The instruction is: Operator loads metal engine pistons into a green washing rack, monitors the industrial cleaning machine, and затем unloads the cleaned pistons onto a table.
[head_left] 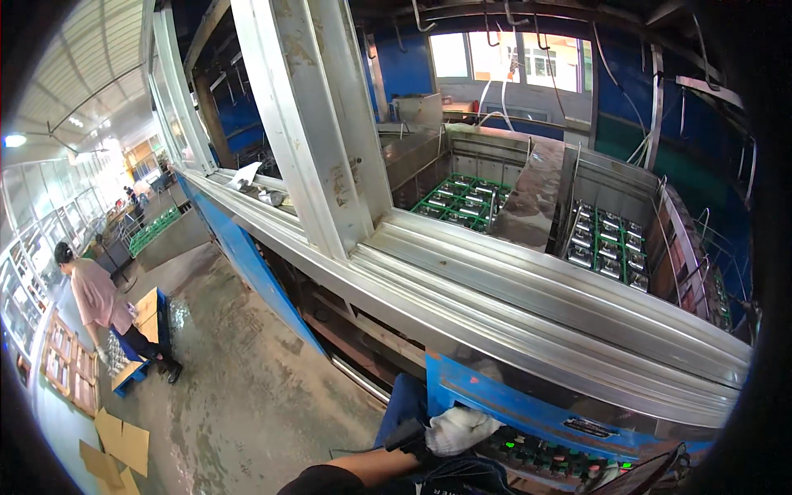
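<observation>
Left hand [458,431] gloved, half-curled beside the switch panel [540,454]; can't tell if it's holding anything. Right hand [610,473] mostly hidden, state unclear. Panel's below the blue cover [511,396]. Looks like switch operation; next move calls for careful fingertip placement.

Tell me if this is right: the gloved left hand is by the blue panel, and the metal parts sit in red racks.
One error: in the head view, the metal parts sit in green racks, not red. The gloved left hand is by the blue panel.
</observation>
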The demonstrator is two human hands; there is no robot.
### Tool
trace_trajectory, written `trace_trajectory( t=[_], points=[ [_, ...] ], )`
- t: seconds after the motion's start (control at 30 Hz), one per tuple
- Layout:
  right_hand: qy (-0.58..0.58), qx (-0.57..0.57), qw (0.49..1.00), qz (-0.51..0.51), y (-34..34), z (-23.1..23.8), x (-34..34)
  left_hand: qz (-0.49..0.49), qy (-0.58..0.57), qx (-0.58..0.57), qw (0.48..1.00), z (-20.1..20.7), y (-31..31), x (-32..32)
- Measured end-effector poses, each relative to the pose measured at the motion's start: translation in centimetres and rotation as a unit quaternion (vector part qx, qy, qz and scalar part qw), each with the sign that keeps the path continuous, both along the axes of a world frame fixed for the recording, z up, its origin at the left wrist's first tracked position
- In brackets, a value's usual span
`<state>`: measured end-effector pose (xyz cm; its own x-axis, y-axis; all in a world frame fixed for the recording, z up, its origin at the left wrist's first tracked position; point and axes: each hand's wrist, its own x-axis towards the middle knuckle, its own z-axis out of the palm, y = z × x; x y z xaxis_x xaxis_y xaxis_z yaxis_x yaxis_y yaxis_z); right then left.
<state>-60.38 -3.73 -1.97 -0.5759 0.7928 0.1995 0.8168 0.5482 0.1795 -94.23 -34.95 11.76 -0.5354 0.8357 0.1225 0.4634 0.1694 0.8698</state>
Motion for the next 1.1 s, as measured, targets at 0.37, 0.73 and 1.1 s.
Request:
trace_trajectory(
  t=[0.37, 0.73, 1.1],
  points=[
    [0.151, -0.066, 0.986, 0.036, 2.9, -6.6, 3.2, -0.039, 0.031, -0.016, 0.999, -0.3, 0.3, -0.6],
    [0.096, 0.417, 0.883, 0.194, 3.3, -4.8, 1.6, -0.005, -0.026, -0.054, 0.998, 0.3, 0.2, -0.2],
    [0.019, 0.013, 1.0, -0.009, 2.3, -5.0, 1.7, -0.026, 0.013, -0.006, 1.0, 2.5, 0.3, -0.1]
  ],
)
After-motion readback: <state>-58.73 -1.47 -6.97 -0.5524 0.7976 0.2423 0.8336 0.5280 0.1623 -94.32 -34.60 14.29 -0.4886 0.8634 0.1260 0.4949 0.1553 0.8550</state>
